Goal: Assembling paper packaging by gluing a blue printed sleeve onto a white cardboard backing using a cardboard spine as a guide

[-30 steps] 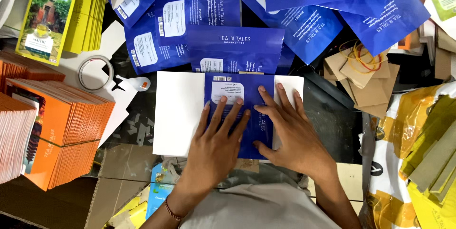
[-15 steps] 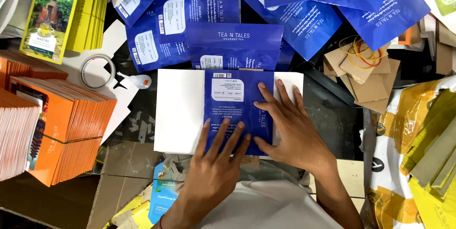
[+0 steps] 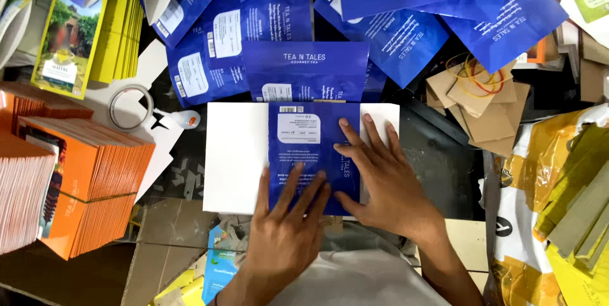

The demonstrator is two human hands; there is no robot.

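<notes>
A flat blue pouch (image 3: 304, 147) with a white label lies face up on a white board (image 3: 235, 160) in front of me. My left hand (image 3: 285, 230) presses flat on the pouch's near edge, fingers spread. My right hand (image 3: 380, 179) lies flat on its right side, fingertips reaching toward the label. Neither hand grips anything; both rest palm down on the pouch.
Many more blue pouches (image 3: 304, 68) are heaped beyond the board. Orange card stacks (image 3: 89, 179) sit at left, with a tape roll (image 3: 130, 108) and yellow cards (image 3: 117, 33). Brown flat pieces with rubber bands (image 3: 476, 90) and yellow packets (image 3: 564, 204) lie at right.
My left hand has slid back toward me along the pouch, from its middle to its near edge. My right hand has stayed on the pouch's right side.
</notes>
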